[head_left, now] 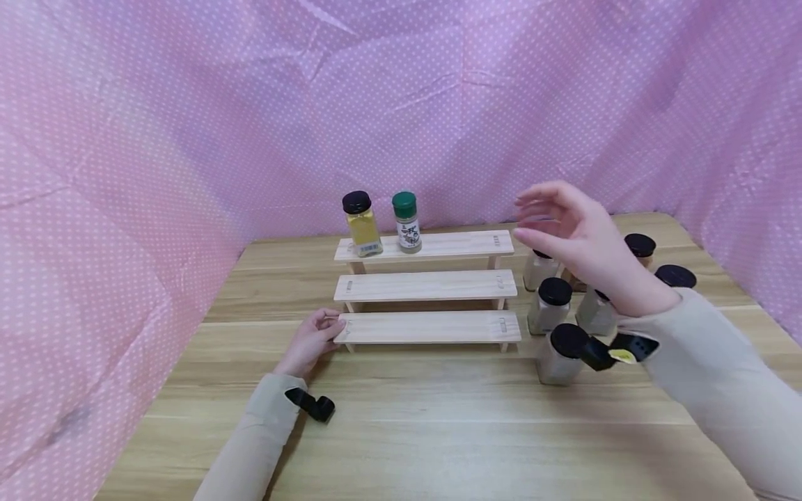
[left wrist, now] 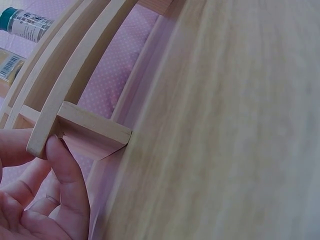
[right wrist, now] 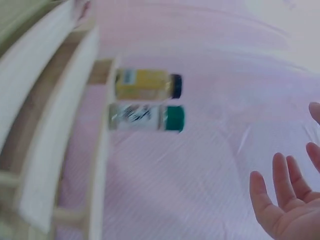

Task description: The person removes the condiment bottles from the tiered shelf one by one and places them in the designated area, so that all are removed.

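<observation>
A three-step wooden rack [head_left: 426, 287] stands on the table. My left hand [head_left: 311, 339] pinches the left end of its lowest step between thumb and finger, as the left wrist view shows close up. Up in the air over the jars on the right is my right hand [head_left: 579, 240], its fingers loosely bent and nothing in them. On the top step, a black-capped jar of yellow contents [head_left: 364, 229] stands at the left end. Beside it is a green-capped spice jar [head_left: 408, 226] with a white printed label.
Several black-capped jars crowd the table right of the rack, including a front jar [head_left: 557, 365] and one behind it [head_left: 549, 313]; my right arm partly hides others. Pink dotted cloth [head_left: 401, 104] hangs behind and along the sides of the wood-grain table [head_left: 401, 431].
</observation>
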{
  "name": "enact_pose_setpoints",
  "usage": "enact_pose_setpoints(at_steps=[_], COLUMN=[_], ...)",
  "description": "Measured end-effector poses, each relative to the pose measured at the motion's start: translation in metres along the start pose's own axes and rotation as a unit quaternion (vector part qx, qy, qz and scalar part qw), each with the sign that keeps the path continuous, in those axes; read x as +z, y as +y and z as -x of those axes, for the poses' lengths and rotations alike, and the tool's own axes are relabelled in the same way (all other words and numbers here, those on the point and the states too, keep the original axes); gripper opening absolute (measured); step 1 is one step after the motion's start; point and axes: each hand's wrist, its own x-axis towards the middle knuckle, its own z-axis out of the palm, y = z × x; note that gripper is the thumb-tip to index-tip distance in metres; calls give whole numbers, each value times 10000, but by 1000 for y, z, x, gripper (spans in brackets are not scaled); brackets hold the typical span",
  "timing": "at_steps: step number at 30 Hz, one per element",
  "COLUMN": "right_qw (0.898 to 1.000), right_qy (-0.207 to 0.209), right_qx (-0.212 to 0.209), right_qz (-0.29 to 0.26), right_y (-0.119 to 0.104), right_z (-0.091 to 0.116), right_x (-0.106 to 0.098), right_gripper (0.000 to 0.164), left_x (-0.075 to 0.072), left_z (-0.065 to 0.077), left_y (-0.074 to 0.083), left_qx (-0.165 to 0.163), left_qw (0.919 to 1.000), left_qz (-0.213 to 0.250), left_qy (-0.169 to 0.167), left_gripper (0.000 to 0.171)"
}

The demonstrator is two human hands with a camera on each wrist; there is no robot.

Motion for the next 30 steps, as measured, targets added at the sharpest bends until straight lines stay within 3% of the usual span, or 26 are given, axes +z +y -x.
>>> enact_pose_setpoints(at_steps=[3, 7, 11, 17, 24, 30], right_qw=[9990, 9980, 9953, 9897, 9837, 9813], right_qy=[-1, -33, 3, 233, 584, 614], right_qx=[62, 89, 418, 901, 1134, 1391], right_qz=[-442, -623, -877, -1088, -1266, -1179], right_y=[-7, -11, -6, 16, 46, 63], right_z=[-13, -28, -39, -49, -64, -70], right_x=[11, 28, 43, 60, 77, 88], right_gripper=[35, 35, 33, 36, 50, 58], left_x=[0, -1, 0, 0, -1, 1], left_z=[0, 0, -1, -2, -2, 0], left_y=[0, -1, -2, -3, -3, -1], left_qx=[-14, 3, 56, -12, -3, -29], left_qw=[10000, 10000, 9999, 9999, 9999, 9999], left_qz=[9, 78, 71, -81, -42, -54], left_qy=[50, 53, 51, 121, 160, 118], left_gripper=[9, 7, 8, 10, 11, 12])
